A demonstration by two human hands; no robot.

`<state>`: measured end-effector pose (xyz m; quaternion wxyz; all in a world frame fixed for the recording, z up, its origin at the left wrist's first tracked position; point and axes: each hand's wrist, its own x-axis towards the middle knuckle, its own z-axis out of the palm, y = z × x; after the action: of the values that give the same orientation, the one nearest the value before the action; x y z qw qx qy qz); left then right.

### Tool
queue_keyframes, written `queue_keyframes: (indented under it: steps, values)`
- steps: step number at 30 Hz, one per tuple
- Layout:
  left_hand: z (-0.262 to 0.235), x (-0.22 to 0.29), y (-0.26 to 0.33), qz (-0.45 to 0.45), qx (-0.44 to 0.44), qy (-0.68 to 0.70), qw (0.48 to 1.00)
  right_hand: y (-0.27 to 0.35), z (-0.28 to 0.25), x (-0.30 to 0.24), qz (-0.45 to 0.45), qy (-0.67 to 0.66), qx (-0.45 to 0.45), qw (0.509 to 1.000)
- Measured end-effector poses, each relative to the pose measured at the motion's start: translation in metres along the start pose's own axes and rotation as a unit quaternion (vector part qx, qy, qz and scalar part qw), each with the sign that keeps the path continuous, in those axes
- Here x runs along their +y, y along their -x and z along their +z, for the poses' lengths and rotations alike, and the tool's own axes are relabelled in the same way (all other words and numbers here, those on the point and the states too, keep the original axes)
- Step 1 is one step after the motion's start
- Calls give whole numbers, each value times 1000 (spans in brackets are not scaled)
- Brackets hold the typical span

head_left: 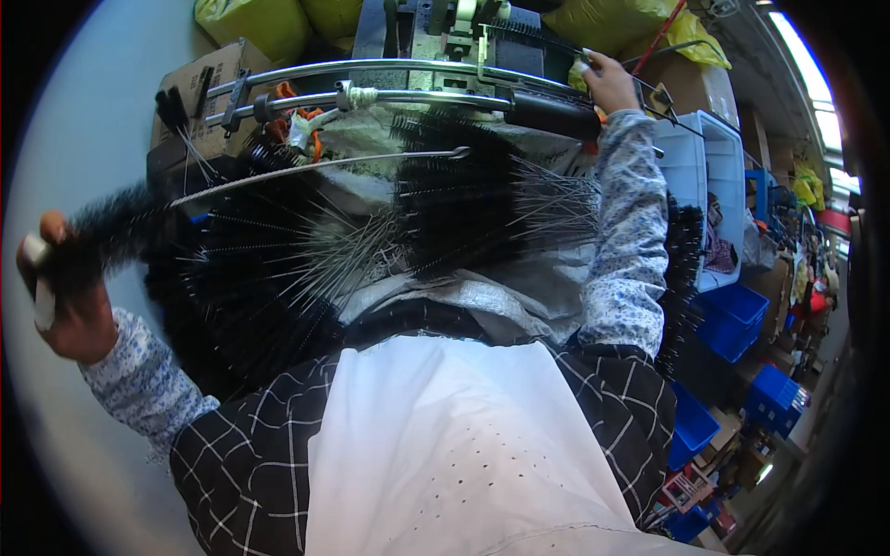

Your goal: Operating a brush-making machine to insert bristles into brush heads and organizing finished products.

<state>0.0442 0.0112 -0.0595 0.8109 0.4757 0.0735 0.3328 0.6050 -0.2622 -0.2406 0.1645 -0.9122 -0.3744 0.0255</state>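
Note:
My left hand [72,310], with white wraps on its fingers, is raised at the far left. It is closed round the bristled end of a black twisted-wire brush [120,222], blurred by motion. The brush's bare wire stem slants up to the right and ends in a small loop over the lap. My right hand [612,83] is at the right side of a metal machine [445,51], its fingers pinched together. A thin dark bristled strip [533,35] runs from the machine toward those fingertips; what they hold is too small to make out.
Piles of black wire brushes [269,250] lie across the lap on pale woven sacking [482,296]. Two metal rails, one with a black sleeve [553,115], cross in front of the machine. A cardboard box [199,97] stands left; a white crate [718,185] and blue bins [732,320] stand right.

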Motion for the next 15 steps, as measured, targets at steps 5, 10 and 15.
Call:
queue_keyframes:
  steps: [5, 10, 15]
  values:
    - [55, -53, -31, -23, -65, -221, 973, -18, -17, -6, 68, 218, 47, 972]
    - [63, -99, -49, 2, -154, -242, 958, -5, -55, 54, -61, -34, -47, 996]
    - [97, -135, -67, -43, -161, -191, 967, 76, -124, -15, -73, -272, -242, 929]
